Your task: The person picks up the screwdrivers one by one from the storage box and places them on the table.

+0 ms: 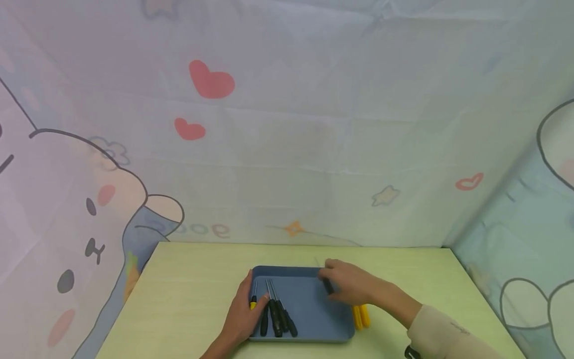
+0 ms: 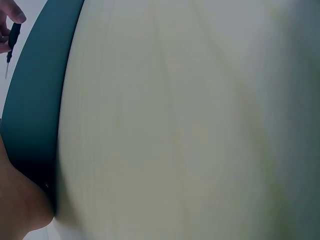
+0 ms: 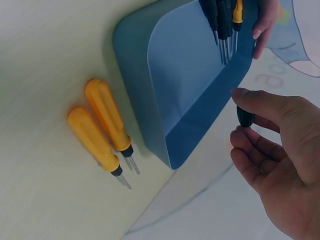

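A blue-grey tray (image 1: 320, 314) sits on the table, its left side gripped by my left hand (image 1: 239, 316), thumb over the rim. Several black-handled screwdrivers (image 1: 275, 319) lie in the tray's left part, beside a yellow-and-black screwdriver (image 1: 253, 303) partly hidden by that hand. Over the tray's far right part, my right hand (image 1: 352, 281) pinches a black-handled screwdriver (image 3: 244, 117) between thumb and fingers. Its thin shaft shows in the left wrist view, below the black handle (image 2: 15, 35).
Two yellow-handled screwdrivers (image 3: 107, 115) lie side by side on the table (image 1: 193, 279), just outside the tray's right wall. A printed cloth backdrop (image 1: 314, 149) rises behind the table and at both sides.
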`<act>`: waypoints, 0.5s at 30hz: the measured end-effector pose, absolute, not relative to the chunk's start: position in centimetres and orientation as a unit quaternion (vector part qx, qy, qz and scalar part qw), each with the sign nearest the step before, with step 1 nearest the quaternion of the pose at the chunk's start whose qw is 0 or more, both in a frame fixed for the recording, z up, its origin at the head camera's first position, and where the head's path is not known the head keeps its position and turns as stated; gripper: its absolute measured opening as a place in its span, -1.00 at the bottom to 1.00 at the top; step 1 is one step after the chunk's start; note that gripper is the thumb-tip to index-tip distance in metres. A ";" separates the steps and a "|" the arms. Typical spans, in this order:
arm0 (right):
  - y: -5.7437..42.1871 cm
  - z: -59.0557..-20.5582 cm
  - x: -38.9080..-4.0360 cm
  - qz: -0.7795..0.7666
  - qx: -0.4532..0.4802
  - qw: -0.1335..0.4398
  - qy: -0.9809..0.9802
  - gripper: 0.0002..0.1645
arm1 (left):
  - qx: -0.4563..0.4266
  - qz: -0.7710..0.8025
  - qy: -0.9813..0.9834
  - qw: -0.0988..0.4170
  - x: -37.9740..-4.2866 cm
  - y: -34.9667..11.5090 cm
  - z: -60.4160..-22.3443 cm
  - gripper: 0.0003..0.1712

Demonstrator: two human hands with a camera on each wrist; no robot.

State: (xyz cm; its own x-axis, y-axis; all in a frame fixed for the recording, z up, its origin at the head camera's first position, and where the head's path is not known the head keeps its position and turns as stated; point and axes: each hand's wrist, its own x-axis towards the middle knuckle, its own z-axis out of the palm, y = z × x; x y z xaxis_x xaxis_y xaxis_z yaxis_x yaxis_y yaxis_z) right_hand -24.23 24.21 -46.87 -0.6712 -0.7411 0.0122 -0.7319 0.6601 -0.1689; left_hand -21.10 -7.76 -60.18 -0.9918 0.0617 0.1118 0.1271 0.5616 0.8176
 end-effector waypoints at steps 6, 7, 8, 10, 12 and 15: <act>25.3 -46.4 -24.5 -0.076 -0.388 0.032 0.918 -0.56 | -0.054 -0.465 -0.883 0.034 -21.0 -7.7 -60.2 -0.04; 25.5 -46.3 -24.5 -0.075 -0.385 0.031 0.919 -0.55 | -0.054 -0.465 -0.883 0.034 -21.0 -7.7 -60.2 -0.04; 25.7 -46.3 -24.6 -0.075 -0.384 0.029 0.920 -0.54 | -0.053 -0.466 -0.883 0.034 -21.0 -7.7 -60.2 -0.04; 26.0 -46.0 -24.7 -0.077 -0.381 0.026 0.921 -0.55 | -0.053 -0.466 -0.883 0.035 -21.0 -7.7 -60.1 -0.04; 26.3 -45.7 -24.7 -0.082 -0.376 0.029 0.922 -0.56 | -0.054 -0.467 -0.882 0.036 -20.9 -7.7 -60.0 -0.04; 26.8 -45.4 -24.8 -0.089 -0.369 0.036 0.925 -0.57 | -0.055 -0.467 -0.882 0.038 -20.9 -7.8 -59.9 -0.04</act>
State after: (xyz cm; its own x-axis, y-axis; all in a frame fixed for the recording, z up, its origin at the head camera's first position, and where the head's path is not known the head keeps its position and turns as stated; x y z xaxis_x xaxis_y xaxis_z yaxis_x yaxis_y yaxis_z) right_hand -24.82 26.78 -45.45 -0.7255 -0.6882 -0.0009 -0.6755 0.7123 -0.1906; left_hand -20.94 -7.78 -59.89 -0.9912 0.0614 0.1172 0.1314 0.5588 0.8189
